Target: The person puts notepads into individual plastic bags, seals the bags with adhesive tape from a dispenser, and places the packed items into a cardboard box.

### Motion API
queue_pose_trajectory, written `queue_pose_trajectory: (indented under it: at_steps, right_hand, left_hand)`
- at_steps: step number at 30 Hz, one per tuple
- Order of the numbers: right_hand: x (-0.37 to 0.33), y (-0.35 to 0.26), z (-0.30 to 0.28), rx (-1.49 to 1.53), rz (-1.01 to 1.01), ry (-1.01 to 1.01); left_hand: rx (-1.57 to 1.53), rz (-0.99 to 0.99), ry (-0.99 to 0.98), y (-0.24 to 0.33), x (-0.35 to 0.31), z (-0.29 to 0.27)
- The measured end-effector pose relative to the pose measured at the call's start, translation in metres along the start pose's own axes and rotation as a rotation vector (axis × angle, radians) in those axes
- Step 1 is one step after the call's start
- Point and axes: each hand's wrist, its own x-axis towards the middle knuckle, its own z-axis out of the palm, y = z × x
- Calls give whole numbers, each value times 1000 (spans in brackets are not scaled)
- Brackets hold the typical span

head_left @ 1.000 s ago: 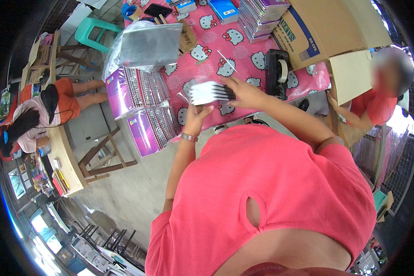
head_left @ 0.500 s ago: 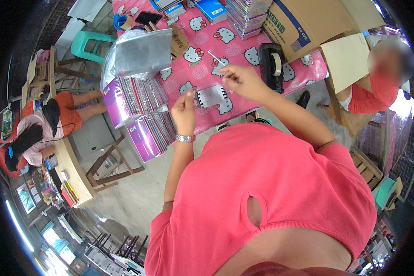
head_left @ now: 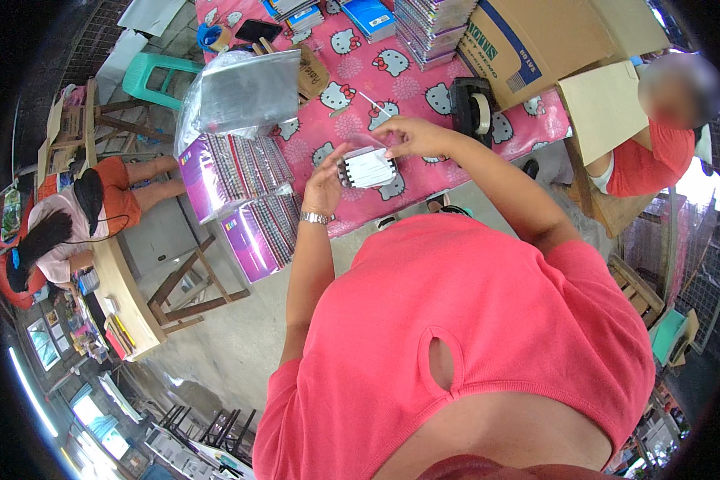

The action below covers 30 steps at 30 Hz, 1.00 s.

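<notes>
Farthest left of the left fingers, a person in a pale top and orange shorts [head_left: 120, 204] is at a wooden table [head_left: 140, 308], well apart from the work. A green stool [head_left: 136, 78] stands up and to the left of the left fingers, beyond the near table's edge. Closer in, two stacks of purple notebooks [head_left: 208, 180] sit just left of the left hand [head_left: 322, 189], crowding that side, with a pile of clear plastic sleeves [head_left: 250, 92] above them. Past the sleeves, farther from the fingers, lie a roll of tape [head_left: 219, 38] and a dark phone [head_left: 258, 31]. The left fingers are curled around the left end of some small white notepads [head_left: 368, 171], which are between the two hands over the pink tablecloth [head_left: 348, 124]. Clear wrap [head_left: 365, 142] shows along the notepads' far edge, between the fingertips. A thin white stick [head_left: 374, 105] lies just beyond the right fingertips, and blue notebooks [head_left: 370, 20] are farther out. The right hand [head_left: 418, 138] has thumb and forefinger bent at the notepads' right end; whether they pinch the wrap cannot be told. Beyond the right knuckles rises a tall stack of spiral notebooks [head_left: 432, 32]; right of them, a black tape dispenser [head_left: 466, 112] stands near the wrist, blocking that side, with a large cardboard box [head_left: 548, 40] behind it. Farthest right of the fingers, a person in red [head_left: 656, 156] leans close to the box.
</notes>
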Motion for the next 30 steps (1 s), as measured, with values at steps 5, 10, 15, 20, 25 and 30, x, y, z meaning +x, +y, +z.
queue_pose_trajectory:
  at_steps: [5,10,15,20,25,30]
  right_hand:
    - [-17,-6,16,-16,116,196]
    - [1,1,47,-67,280,374]
    - [10,8,55,-20,362,370]
    - [-28,-10,32,199,304,628]
    - [-139,52,-7,-187,506,1193]
    - [-168,71,9,206,690,976]
  left_hand:
    - [224,213,242,-33,-11,6]
    - [316,164,278,-26,1,23]
    - [455,83,330,-25,10,24]
    - [619,31,324,-20,10,27]
    - [802,101,403,-20,6,39]
    - [887,127,403,-21,12,36]
